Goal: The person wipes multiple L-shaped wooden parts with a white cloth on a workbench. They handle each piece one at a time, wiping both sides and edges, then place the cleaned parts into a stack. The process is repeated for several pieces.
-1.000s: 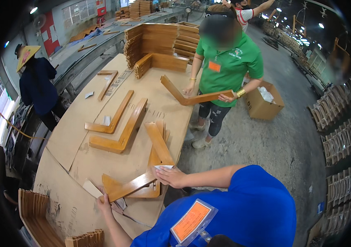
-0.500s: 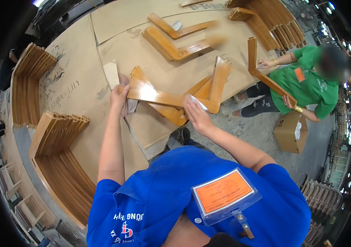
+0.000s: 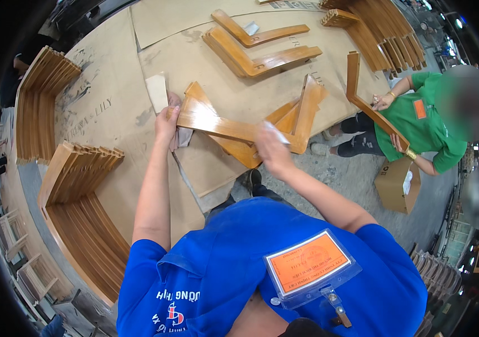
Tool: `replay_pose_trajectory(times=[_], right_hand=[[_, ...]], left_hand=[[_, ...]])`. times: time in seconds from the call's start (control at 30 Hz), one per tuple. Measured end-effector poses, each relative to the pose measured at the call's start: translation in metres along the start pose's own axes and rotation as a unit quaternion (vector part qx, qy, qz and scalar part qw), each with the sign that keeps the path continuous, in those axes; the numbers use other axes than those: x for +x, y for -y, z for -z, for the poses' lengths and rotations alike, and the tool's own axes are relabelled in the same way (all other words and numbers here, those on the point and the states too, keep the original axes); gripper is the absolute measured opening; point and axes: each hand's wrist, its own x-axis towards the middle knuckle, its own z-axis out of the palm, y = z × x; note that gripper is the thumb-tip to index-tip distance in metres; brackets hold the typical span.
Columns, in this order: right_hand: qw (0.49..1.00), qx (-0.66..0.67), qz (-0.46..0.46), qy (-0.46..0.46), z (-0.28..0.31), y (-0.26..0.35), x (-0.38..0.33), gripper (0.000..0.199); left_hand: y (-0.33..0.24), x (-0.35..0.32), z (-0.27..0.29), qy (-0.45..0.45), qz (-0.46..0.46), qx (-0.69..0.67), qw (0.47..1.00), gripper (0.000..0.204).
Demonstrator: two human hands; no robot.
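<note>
My left hand (image 3: 166,124) is closed round the left end of an angled, varnished wooden furniture part (image 3: 217,124), which lies across other such parts. My right hand (image 3: 274,151), smeared by motion, holds a small folded white pad (image 3: 277,133) against the long bar of that part, near its bend. Whether the pad is cloth or paper I cannot tell. Beneath the bar rests another wooden part (image 3: 236,150), crossed at an angle. A crumpled beige cloth (image 3: 183,138) lies beside my left hand, and a pale flat piece (image 3: 157,94) lies just beyond it.
Stacks of angled wooden parts stand at the left (image 3: 82,219), far left (image 3: 42,106) and far right (image 3: 371,36). More parts (image 3: 256,64) lie on the cardboard-covered table (image 3: 110,67). A co-worker in green (image 3: 413,118) holds one at the right, by a cardboard box (image 3: 396,185).
My right hand has tilted up from lying flatter on the bar, staying near the bend. My left hand keeps its hold. The co-worker's one hand has slid down along their part.
</note>
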Motion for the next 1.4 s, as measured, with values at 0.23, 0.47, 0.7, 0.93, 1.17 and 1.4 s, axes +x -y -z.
replay_pose_trajectory(times=[0.23,0.47,0.7,0.93,1.17,1.4], right_hand=[[0.994,0.097,0.023,0.038,-0.001,0.006,0.033,0.05],[0.997,0.062,0.04,0.002,0.016,0.025,0.047,0.047],[0.975,0.193,0.105,0.02,-0.027,0.052,0.131,0.049],[0.991,0.097,-0.014,0.086,0.0,0.045,0.102,0.052],[0.978,0.158,0.088,0.104,-0.029,0.088,0.181,0.057],[0.993,0.044,0.076,0.078,-0.031,0.082,0.164,0.053]], left_hand=[[-0.017,-0.012,0.002,0.009,0.015,-0.079,0.997,0.035],[-0.02,-0.012,0.0,0.011,0.03,-0.136,0.99,0.036],[-0.031,-0.012,0.009,0.053,0.116,-0.228,0.965,0.027],[-0.028,-0.018,-0.007,0.021,0.147,-0.455,0.878,0.021],[-0.006,-0.006,-0.009,0.054,0.151,-0.56,0.813,0.047],[0.004,-0.005,-0.024,0.125,0.101,-0.61,0.776,0.054]])
